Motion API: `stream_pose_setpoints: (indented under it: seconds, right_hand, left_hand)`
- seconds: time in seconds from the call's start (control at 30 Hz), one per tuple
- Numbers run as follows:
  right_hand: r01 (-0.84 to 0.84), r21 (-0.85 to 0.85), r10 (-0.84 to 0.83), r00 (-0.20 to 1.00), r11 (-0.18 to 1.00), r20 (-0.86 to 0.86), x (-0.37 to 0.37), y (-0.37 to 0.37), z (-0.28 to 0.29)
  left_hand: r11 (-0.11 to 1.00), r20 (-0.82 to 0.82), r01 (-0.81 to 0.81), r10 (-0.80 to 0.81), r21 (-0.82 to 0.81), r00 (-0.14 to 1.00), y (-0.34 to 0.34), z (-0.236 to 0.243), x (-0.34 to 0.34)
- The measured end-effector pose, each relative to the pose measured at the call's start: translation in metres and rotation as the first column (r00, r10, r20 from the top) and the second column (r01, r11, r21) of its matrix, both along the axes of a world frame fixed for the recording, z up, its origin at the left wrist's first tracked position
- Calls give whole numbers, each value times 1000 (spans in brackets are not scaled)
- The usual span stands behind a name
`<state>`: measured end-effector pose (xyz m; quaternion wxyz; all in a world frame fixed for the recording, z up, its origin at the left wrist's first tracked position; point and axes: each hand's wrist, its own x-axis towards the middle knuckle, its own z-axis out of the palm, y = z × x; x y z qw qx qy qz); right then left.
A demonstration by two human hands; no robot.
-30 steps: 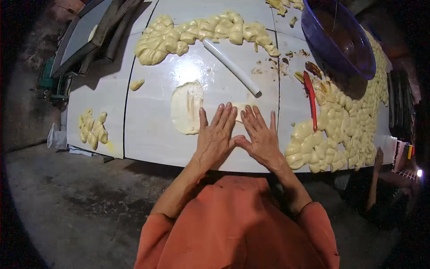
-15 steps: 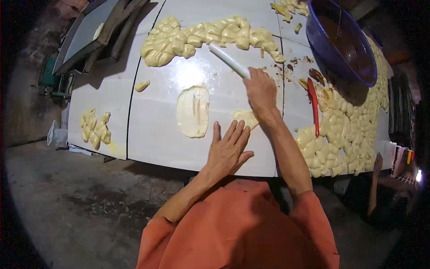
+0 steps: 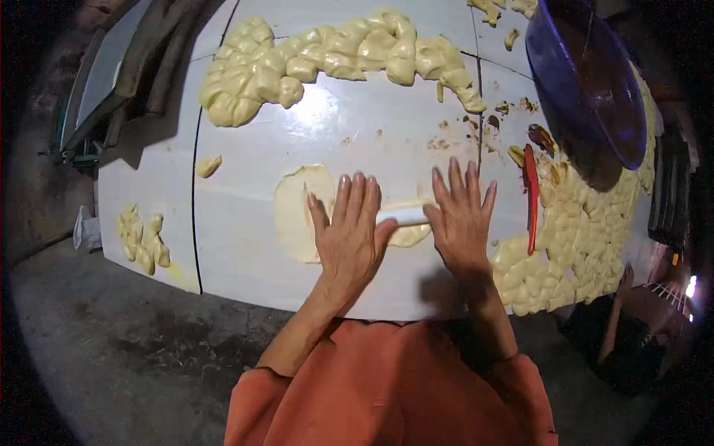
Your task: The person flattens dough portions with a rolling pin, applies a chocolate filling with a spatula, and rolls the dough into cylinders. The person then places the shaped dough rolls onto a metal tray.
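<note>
A smooth white rolling pin (image 3: 405,216) lies crosswise over a small piece of pale dough (image 3: 411,237), which shows along both sides of it. My left hand (image 3: 348,236) rests palm down on the pin's left end, fingers stretched forward. On the other end lies my right hand (image 3: 461,232), flat with fingers spread, hiding that end. Just left of my left hand is a flattened oval dough sheet (image 3: 294,212) with a streak of filling, partly covered by that hand.
Dough lumps (image 3: 312,58) curve across the table's far side; more dough pieces (image 3: 573,245) spread at right. A long red tool (image 3: 532,197) lies beside a purple basin (image 3: 547,89) of brown filling. Trays (image 3: 111,82) stand far left, and a few dough bits (image 3: 141,238) near left.
The rolling pin has come nearer, onto the small dough piece, and turned crosswise. My right hand has let go its grip and lies flat on it; my left hand has joined. The view has shifted.
</note>
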<state>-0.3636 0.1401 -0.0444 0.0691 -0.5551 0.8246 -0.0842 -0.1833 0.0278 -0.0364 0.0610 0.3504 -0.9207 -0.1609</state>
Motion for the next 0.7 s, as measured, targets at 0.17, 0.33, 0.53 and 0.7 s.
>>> stream_pose_setpoints:
  seconds: [0.17,0.33,0.53,0.7]
  right_hand:
    - [152,-77,-166,960,985,-225,-33,-74,-10]
    - [87,-225,-144,957,970,-250,-62,-113,1]
    - [-295,-41,297,932,955,207,-58,-56,17]
    - [-270,-136,295,929,953,223,-40,-21,39]
  left_hand:
    - [991,-49,-62,57,-117,997,-63,-7,-53]
    - [970,-122,-134,111,-204,986,-111,-26,-83]
    - [999,-157,33,-29,24,987,-104,-14,-63]
    - [972,-105,190,-205,-137,973,-74,12,-37]
